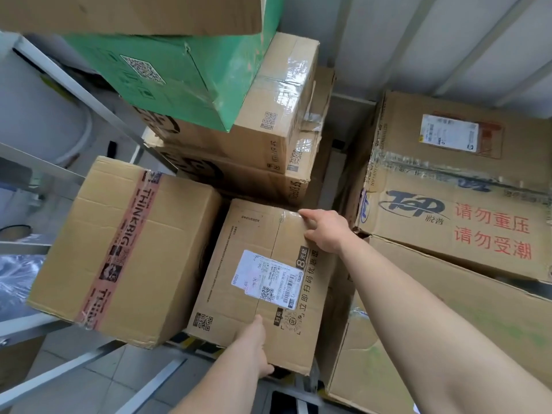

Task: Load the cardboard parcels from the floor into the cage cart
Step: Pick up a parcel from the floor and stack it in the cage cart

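**A parcel depot's loading corner**

We stand among taped cardboard parcels (119, 249) bearing printed shipping labels (267, 277), stacked high. The metal bars of a cage cart (89, 97), a ribbed panel wall (418, 40) and a tiled floor (104, 375) surround us.

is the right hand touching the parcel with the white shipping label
Touching. The head view shows the right hand gripping the far top corner of the labelled parcel.

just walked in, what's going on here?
A person has both hands on a labelled box. The left hand grips its near edge and the right hand holds its far corner. The box is among stacked parcels, beside a red-taped box and in front of a stack topped by a green box. Metal cart bars show at left. I can't tell whether it's fully set down.
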`<action>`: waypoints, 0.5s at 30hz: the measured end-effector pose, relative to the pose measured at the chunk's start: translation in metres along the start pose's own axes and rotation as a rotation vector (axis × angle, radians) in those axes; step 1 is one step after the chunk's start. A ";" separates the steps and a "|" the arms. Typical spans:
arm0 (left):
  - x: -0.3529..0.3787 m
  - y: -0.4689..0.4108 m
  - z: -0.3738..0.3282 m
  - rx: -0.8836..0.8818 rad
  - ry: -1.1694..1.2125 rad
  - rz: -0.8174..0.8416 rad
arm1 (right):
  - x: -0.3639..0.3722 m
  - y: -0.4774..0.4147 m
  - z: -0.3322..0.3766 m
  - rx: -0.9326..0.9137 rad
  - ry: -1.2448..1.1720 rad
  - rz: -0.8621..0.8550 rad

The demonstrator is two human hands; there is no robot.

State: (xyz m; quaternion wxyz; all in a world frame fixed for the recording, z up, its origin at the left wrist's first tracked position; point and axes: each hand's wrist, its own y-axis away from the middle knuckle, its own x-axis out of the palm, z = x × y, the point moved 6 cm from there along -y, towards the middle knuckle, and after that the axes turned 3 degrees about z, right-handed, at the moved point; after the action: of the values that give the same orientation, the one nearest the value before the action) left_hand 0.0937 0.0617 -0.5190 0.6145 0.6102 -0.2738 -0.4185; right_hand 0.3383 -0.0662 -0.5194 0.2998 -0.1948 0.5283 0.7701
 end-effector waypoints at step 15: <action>-0.004 -0.043 -0.011 0.086 -0.132 -0.003 | 0.002 0.030 -0.001 0.088 0.003 -0.124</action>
State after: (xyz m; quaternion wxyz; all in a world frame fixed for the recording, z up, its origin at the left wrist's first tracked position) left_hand 0.0936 0.0753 -0.5616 0.5674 0.6077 -0.3305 -0.4466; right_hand 0.3169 -0.0746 -0.4998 0.3545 -0.2147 0.5492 0.7257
